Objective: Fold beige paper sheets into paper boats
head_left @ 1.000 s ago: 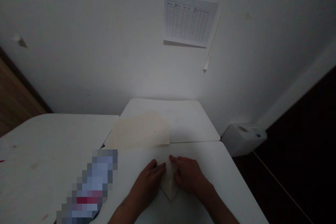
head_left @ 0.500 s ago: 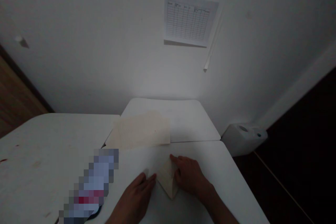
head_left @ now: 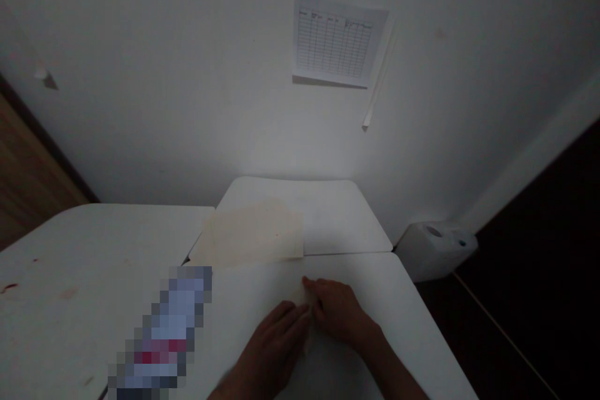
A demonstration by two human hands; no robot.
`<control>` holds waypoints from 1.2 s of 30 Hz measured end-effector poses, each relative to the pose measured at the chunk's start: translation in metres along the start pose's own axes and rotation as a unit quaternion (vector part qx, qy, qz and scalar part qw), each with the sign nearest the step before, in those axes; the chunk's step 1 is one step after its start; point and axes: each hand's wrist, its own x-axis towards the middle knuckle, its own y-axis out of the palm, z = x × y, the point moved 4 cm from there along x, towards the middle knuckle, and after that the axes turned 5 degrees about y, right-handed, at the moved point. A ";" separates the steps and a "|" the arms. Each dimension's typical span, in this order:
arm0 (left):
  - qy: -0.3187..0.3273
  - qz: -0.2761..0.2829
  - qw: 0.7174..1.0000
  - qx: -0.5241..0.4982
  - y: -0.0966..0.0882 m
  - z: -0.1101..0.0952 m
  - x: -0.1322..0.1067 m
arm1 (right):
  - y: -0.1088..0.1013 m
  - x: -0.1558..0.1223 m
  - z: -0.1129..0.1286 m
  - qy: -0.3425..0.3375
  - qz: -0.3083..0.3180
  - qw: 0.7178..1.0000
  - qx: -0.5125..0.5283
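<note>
The person's left hand and right hand are bare, and so are the wrists. The left forearm shows as a short, uncovered stretch; the right forearm shows a longer one, also uncovered, broader than its wrist. The fingers look slim, the knuckles softly rounded. Dim light blurs finer detail.

Small paper: I see pale cream
Larger sheet, 11 o'clock from it: beige
Tabletop: white
Chart, 12 o'clock: white, dark grid
</note>
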 end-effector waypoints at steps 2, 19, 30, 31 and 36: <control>0.003 0.016 1.000 -0.017 0.003 -0.002 0.009 | -0.001 0.001 -0.001 -0.006 0.005 1.000 0.001; -0.085 0.005 0.996 0.029 0.023 0.022 0.008 | 0.003 -0.002 -0.003 -0.014 -0.028 0.999 0.012; -0.040 0.058 0.996 0.048 0.011 0.016 0.020 | 0.006 -0.005 -0.005 0.000 -0.045 0.999 0.007; -0.041 0.056 0.997 0.044 0.010 0.016 0.020 | 0.006 -0.006 -0.004 0.000 -0.045 0.999 0.000; -0.045 0.086 0.994 0.040 0.011 0.019 0.022 | 0.006 -0.010 -0.003 -0.008 -0.056 0.997 -0.049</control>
